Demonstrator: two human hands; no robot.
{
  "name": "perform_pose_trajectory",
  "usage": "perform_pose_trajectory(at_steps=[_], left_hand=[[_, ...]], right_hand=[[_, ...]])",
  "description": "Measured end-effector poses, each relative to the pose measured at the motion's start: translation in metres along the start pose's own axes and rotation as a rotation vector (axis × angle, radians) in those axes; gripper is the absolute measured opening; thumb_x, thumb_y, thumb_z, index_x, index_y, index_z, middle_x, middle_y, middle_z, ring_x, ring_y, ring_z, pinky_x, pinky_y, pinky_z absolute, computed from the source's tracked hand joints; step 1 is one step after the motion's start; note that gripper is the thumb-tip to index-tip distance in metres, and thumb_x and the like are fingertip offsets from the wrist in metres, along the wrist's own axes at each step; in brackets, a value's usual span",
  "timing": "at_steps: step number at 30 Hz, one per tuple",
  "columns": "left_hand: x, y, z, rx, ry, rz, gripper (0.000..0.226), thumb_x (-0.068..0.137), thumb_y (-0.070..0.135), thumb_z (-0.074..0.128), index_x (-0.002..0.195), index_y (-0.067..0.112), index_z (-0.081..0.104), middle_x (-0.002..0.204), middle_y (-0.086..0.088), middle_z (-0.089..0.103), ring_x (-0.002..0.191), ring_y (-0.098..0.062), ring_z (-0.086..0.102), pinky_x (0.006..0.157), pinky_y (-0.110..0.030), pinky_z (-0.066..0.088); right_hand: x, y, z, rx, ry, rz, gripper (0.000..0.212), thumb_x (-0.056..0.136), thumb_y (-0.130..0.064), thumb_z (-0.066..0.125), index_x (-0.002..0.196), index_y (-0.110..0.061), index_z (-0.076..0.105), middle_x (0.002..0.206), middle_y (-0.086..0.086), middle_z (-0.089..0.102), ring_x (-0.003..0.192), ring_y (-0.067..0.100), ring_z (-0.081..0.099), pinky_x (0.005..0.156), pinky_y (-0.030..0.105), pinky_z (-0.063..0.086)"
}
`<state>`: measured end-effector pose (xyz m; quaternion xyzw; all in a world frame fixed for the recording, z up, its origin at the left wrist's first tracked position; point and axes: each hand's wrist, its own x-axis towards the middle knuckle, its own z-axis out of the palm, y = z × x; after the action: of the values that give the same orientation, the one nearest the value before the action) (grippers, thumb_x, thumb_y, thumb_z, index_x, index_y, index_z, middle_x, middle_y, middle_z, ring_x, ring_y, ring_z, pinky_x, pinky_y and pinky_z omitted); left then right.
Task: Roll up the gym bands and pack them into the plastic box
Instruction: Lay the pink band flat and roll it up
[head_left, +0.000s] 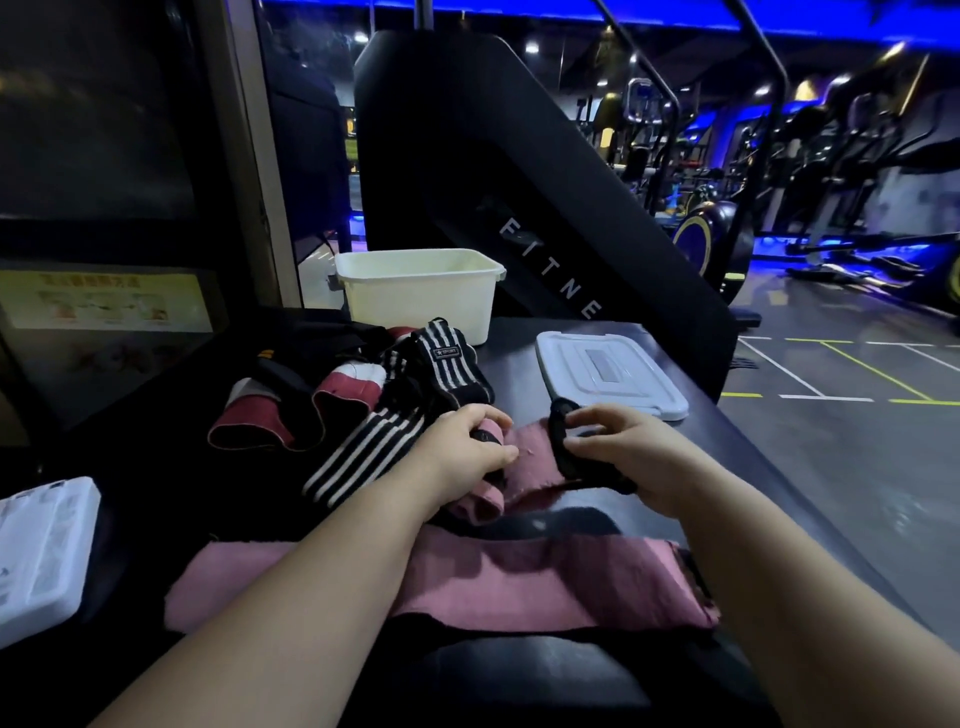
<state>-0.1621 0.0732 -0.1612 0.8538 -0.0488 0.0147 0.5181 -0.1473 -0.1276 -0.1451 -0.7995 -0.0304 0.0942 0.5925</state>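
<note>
One pink gym band (519, 577) lies across the near part of the dark table (519, 358), with its far stretch held in both hands: the left hand (452, 447) curls round a rolled pink part and the right hand (618, 447) pinches its black end. Beyond on the left is a heap of striped and maroon bands (363, 447), behind it the open white plastic box (415, 301), and to the right the box's grey lid (608, 369) lying flat.

The scene was dim. A blue strip light (519, 8) glowed high above and behind the white rectangular plastic box (415, 291), the brightest object. Left of the box lay deep shadow, and straight lines bowed toward the frame edges.
</note>
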Motion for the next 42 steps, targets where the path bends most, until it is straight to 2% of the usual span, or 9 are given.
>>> perform_pose_trajectory(at_steps=[4,8,17,21,24,29,35,39,42], left_hand=[[0.006,0.005,0.022,0.146,-0.026,-0.001,0.026,0.084,0.023,0.069,0.109,0.026,0.065,0.113,-0.003,0.052,0.097,-0.019,0.059,0.087,-0.035,0.054],[0.010,0.008,0.039,0.268,-0.039,-0.019,0.026,0.084,0.031,0.068,0.110,0.031,0.062,0.106,0.006,0.047,0.089,-0.014,0.057,0.083,-0.032,0.054],[0.016,0.010,0.061,0.442,-0.012,0.026,0.048,0.086,0.043,0.064,0.132,0.036,0.051,0.134,0.003,0.047,0.128,-0.026,0.040,0.108,-0.036,0.036],[0.018,0.017,0.070,0.564,-0.018,0.158,0.022,0.092,0.033,0.059,0.113,0.037,0.062,0.135,0.011,0.047,0.132,-0.022,0.029,0.105,-0.035,0.027],[0.021,0.026,0.076,0.723,-0.059,0.231,0.007,0.092,0.039,0.055,0.089,0.033,0.058,0.108,0.007,0.060,0.116,-0.024,0.047,0.091,-0.035,0.035],[0.016,0.032,0.081,0.815,-0.152,0.220,0.061,0.071,0.076,0.061,0.115,0.033,0.056,0.111,0.005,0.059,0.110,-0.021,0.051,0.095,-0.040,0.040],[0.021,0.027,0.079,0.827,-0.204,0.204,0.086,0.075,0.061,0.067,0.147,0.044,0.025,0.137,0.001,0.053,0.129,-0.026,0.044,0.105,-0.041,0.033],[0.024,0.025,0.073,0.766,-0.229,0.160,0.088,0.080,0.043,0.064,0.147,0.057,0.008,0.130,-0.002,0.048,0.128,-0.028,0.041,0.104,-0.039,0.033],[0.022,0.027,0.070,0.714,-0.237,0.144,0.087,0.081,0.025,0.055,0.143,0.063,0.008,0.124,0.002,0.042,0.123,-0.027,0.041,0.104,-0.037,0.036]], right_hand=[[-0.007,0.014,-0.016,-0.074,0.060,-0.002,0.023,0.086,-0.008,0.071,0.107,-0.016,0.064,0.084,0.002,0.067,0.054,0.007,0.062,0.039,0.015,0.037],[-0.008,0.025,-0.025,-0.163,0.123,-0.003,0.024,0.081,-0.012,0.075,0.100,-0.023,0.065,0.086,0.001,0.070,0.065,0.013,0.067,0.053,0.021,0.049],[-0.002,0.046,-0.039,-0.379,0.208,-0.041,0.020,0.077,-0.025,0.078,0.091,-0.033,0.066,0.083,-0.006,0.070,0.066,0.009,0.062,0.068,0.026,0.051],[-0.001,0.049,-0.044,-0.428,0.239,-0.069,0.019,0.078,-0.028,0.077,0.093,-0.034,0.067,0.078,-0.007,0.067,0.060,0.004,0.057,0.057,0.017,0.040],[0.000,0.052,-0.048,-0.464,0.251,-0.069,0.020,0.078,-0.030,0.076,0.095,-0.035,0.067,0.075,-0.009,0.061,0.061,0.002,0.053,0.056,0.017,0.037],[0.001,0.057,-0.050,-0.499,0.223,-0.058,0.019,0.079,-0.030,0.076,0.097,-0.032,0.068,0.072,-0.011,0.055,0.062,0.002,0.050,0.059,0.018,0.038],[0.002,0.059,-0.050,-0.489,0.194,-0.063,0.016,0.079,-0.035,0.078,0.092,-0.035,0.069,0.078,-0.017,0.064,0.073,-0.001,0.060,0.068,0.015,0.043],[0.000,0.059,-0.051,-0.457,0.135,-0.087,0.014,0.075,-0.032,0.082,0.086,-0.031,0.072,0.074,-0.019,0.068,0.060,-0.015,0.058,0.059,0.003,0.042],[0.000,0.059,-0.052,-0.487,0.148,-0.076,0.019,0.072,-0.034,0.084,0.086,-0.029,0.073,0.082,-0.015,0.072,0.072,-0.007,0.064,0.070,0.010,0.048]])
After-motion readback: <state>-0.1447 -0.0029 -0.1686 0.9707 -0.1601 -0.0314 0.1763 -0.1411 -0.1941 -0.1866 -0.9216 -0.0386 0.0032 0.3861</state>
